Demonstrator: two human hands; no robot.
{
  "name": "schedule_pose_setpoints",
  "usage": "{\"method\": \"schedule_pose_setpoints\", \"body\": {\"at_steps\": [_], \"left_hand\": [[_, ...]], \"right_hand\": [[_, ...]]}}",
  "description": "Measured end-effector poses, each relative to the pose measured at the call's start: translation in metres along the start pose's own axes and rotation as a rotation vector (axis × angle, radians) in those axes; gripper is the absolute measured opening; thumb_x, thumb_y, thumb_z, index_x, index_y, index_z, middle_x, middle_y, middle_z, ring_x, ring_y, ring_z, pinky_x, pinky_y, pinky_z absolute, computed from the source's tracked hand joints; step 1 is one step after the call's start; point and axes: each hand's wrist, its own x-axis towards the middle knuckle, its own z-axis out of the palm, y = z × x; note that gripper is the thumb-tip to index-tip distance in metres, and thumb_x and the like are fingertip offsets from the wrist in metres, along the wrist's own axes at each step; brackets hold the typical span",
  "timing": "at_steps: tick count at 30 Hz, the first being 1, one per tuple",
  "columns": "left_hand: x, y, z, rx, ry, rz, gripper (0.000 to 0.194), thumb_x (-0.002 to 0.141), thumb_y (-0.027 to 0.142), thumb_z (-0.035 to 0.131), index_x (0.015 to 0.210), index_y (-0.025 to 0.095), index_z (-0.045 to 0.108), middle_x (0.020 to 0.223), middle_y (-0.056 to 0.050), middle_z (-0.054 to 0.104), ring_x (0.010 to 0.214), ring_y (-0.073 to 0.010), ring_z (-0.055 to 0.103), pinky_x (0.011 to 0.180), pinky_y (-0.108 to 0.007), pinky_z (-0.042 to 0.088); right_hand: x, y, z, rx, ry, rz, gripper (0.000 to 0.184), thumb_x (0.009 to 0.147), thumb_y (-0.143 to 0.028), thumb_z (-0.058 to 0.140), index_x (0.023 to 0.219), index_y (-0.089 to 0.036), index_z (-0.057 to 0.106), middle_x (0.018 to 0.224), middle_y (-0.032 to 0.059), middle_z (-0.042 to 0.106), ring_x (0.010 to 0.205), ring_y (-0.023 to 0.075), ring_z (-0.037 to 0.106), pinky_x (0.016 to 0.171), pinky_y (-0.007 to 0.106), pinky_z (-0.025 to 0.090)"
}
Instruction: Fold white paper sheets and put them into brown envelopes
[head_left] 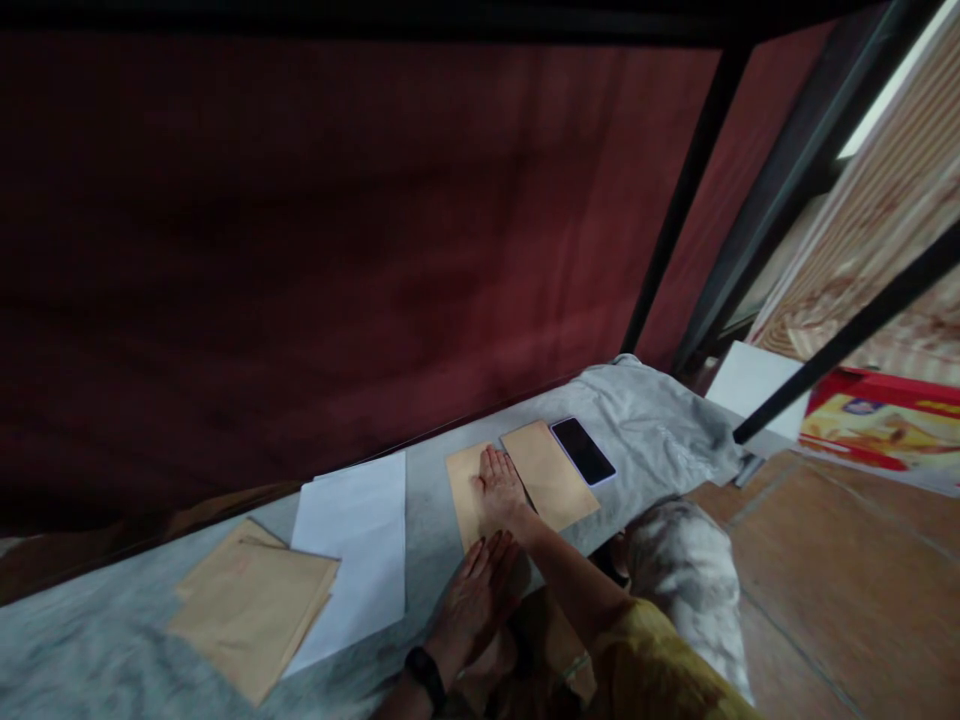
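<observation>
My right hand [501, 490] lies flat, fingers stretched out, on a brown paper envelope [466, 478] on the cloth-covered bench. My left hand [476, 590], with a black watch on its wrist, is at the near edge of the same envelope. Its fingers are extended and rest by the lower end; it grips nothing that I can see. A second brown envelope [551, 475] lies just right of my right hand, and a dark-screened phone [583, 451] is beside it.
Left on the bench, white paper sheets [360, 550] lie partly under a pile of brown envelopes [255, 610]. Grey cloth [637, 410] covers the narrow bench. A dark red curtain [337, 250] hangs behind, and black bars cross above. A red and yellow box [885, 430] stands at the right.
</observation>
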Motion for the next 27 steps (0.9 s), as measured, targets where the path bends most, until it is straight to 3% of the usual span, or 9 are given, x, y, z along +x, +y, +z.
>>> {"method": "schedule_pose_setpoints", "body": {"at_steps": [4, 7, 9, 14, 20, 24, 27], "left_hand": [[-0.001, 0.004, -0.006, 0.007, -0.025, -0.01, 0.058, 0.098, 0.035, 0.045, 0.153, 0.019, 0.035, 0.157, -0.009, 0.041, 0.147, -0.0233, 0.034, 0.121, -0.045, 0.027], [0.0, 0.007, -0.008, -0.016, -0.036, -0.041, 0.051, 0.098, 0.041, 0.047, 0.142, 0.016, 0.052, 0.147, -0.013, 0.053, 0.144, -0.0262, 0.039, 0.122, -0.048, 0.025], [0.001, 0.008, -0.01, -0.051, -0.04, -0.052, 0.05, 0.097, 0.045, 0.049, 0.138, 0.016, 0.055, 0.145, -0.013, 0.055, 0.141, -0.0268, 0.042, 0.122, -0.049, 0.027], [-0.004, 0.01, -0.022, -0.142, -0.028, 0.0, 0.055, 0.098, 0.041, 0.052, 0.147, 0.018, 0.044, 0.15, -0.011, 0.05, 0.142, -0.0245, 0.042, 0.12, -0.048, 0.033], [-0.016, 0.007, -0.026, -0.208, 0.006, -0.044, 0.05, 0.101, 0.027, 0.041, 0.15, 0.02, 0.04, 0.152, -0.008, 0.048, 0.141, -0.017, 0.044, 0.116, -0.038, 0.042], [0.008, -0.011, -0.015, -0.227, 0.065, -0.184, 0.049, 0.103, 0.024, 0.029, 0.15, 0.02, 0.04, 0.15, -0.008, 0.05, 0.139, -0.0158, 0.046, 0.115, -0.039, 0.043], [0.042, -0.028, -0.006, -0.159, 0.067, -0.204, 0.052, 0.102, 0.027, 0.032, 0.153, 0.018, 0.035, 0.157, -0.011, 0.041, 0.146, -0.0204, 0.035, 0.12, -0.046, 0.032]], "right_hand": [[-0.018, 0.0, -0.006, -0.023, -0.028, 0.002, 0.059, 0.103, -0.035, 0.036, 0.149, 0.002, 0.037, 0.155, 0.0239, 0.037, 0.145, 0.0297, 0.036, 0.12, 0.046, 0.028], [-0.048, 0.002, -0.015, -0.016, -0.009, -0.064, 0.059, 0.102, -0.036, 0.039, 0.153, -0.005, 0.033, 0.154, 0.0197, 0.041, 0.144, 0.0273, 0.038, 0.121, 0.045, 0.026], [-0.072, 0.004, -0.023, -0.005, 0.034, -0.114, 0.06, 0.103, -0.037, 0.038, 0.155, -0.007, 0.03, 0.154, 0.018, 0.043, 0.144, 0.0262, 0.039, 0.121, 0.045, 0.029], [-0.125, 0.007, -0.049, 0.025, 0.031, -0.198, 0.056, 0.103, -0.037, 0.04, 0.152, -0.01, 0.037, 0.152, 0.0145, 0.046, 0.143, 0.0228, 0.04, 0.118, 0.041, 0.035], [-0.159, 0.011, -0.075, 0.024, -0.021, -0.268, 0.054, 0.103, -0.034, 0.043, 0.153, -0.014, 0.036, 0.155, 0.0121, 0.043, 0.145, 0.0233, 0.037, 0.117, 0.044, 0.036], [-0.17, 0.011, -0.082, 0.015, -0.052, -0.273, 0.063, 0.1, -0.036, 0.048, 0.156, -0.013, 0.03, 0.158, 0.0125, 0.037, 0.143, 0.0239, 0.039, 0.119, 0.042, 0.034], [-0.173, 0.01, -0.084, 0.009, -0.034, -0.257, 0.065, 0.1, -0.037, 0.049, 0.157, -0.014, 0.027, 0.157, 0.0121, 0.04, 0.142, 0.0244, 0.041, 0.12, 0.042, 0.032]]}}
